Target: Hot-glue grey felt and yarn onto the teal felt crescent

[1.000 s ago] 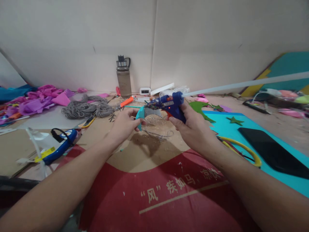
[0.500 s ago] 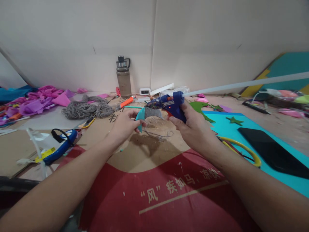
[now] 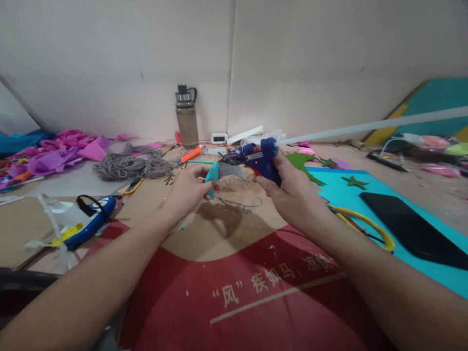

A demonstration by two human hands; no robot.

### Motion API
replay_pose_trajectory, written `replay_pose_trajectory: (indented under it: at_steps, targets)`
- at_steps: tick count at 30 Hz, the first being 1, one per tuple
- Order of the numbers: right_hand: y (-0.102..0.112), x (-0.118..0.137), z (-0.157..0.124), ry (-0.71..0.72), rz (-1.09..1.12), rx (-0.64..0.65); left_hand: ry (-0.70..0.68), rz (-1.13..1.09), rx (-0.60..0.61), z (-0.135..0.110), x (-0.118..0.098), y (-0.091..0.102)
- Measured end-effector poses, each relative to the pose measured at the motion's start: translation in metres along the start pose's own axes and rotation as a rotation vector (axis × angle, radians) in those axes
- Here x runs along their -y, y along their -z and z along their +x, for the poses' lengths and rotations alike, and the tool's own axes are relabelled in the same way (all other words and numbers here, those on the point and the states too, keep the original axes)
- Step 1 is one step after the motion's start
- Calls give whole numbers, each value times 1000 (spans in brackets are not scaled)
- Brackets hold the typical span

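One red-and-tan cardboard sheet (image 3: 237, 273) lies nearest you. Above it, your left hand (image 3: 186, 190) pinches a thin, curved teal piece (image 3: 212, 178) beside a grey piece (image 3: 233, 170). Your right hand (image 3: 298, 187), held apart, grips a blue hot-glue gun (image 3: 261, 155), nozzle (image 3: 226, 158) near the teal piece's top, translucent glue stick (image 3: 365, 126) behind. Beyond: coiled grey cord (image 3: 119, 163), then an upright bottle (image 3: 187, 124).

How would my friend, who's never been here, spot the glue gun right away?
Find the tall drink bottle by the wall. Go right and lower to the person's right hand, gripping the blue hot glue gun. Unlike things beside it, it has a long whitish glue stick poking from its back.
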State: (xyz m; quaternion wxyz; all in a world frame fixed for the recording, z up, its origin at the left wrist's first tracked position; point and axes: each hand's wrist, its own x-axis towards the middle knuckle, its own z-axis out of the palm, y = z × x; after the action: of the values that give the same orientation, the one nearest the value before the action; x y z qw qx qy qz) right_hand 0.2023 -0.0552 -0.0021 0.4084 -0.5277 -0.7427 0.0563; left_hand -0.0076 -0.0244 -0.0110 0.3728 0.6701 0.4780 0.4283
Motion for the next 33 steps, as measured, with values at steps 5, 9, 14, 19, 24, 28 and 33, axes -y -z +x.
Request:
replay_pose_trajectory:
  at_steps: [5, 9, 14, 19, 24, 28, 33]
  targets:
    - [0, -3, 0, 17, 1, -18, 26, -25, 18, 1, 1, 1]
    - [0, -3, 0, 14, 3, -5, 37, -53, 16, 4, 5, 1]
    - [0, 0, 0, -10, -40, 8, 23, -43, 10, 3, 4, 1]
    - [0, 2, -1, -21, -36, -5, 20, -18, -7, 1, 1, 0]
    - [1, 2, -1, -28, -14, -11, 24, -43, 19, 3, 5, 0]
    - [1, 2, 0, -16, -36, 0, 27, -59, 18, 4, 7, 1]
    - [1, 3, 0, -26, -78, 11, 36, -23, -5, 2, 2, 0]
